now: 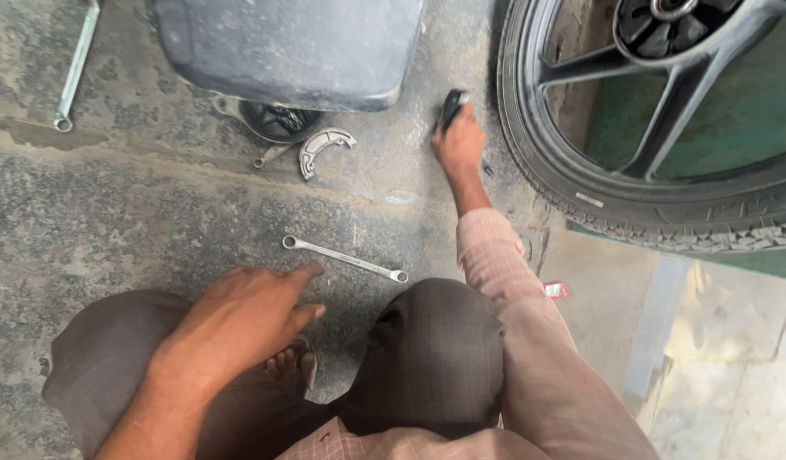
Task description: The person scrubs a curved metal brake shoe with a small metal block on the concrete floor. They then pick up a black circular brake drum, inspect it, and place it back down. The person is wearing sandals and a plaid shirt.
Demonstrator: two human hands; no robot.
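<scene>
Black, small and half hidden, an object (452, 108) is gripped by the right hand (458, 140) at one o'clock, just beside the motorcycle tyre (538, 162). The left hand (244, 319) is held open, fingertips near the ring spanner (344, 258) at twelve o'clock. A brake shoe (321, 149) lies beyond. With one arm stretched far while squatting, balance could be lost, likely dropping the object.

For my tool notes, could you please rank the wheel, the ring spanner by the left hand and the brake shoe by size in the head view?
1. Wheel, though cut off.
2. Ring spanner.
3. Brake shoe, farther away, so unsure.
</scene>
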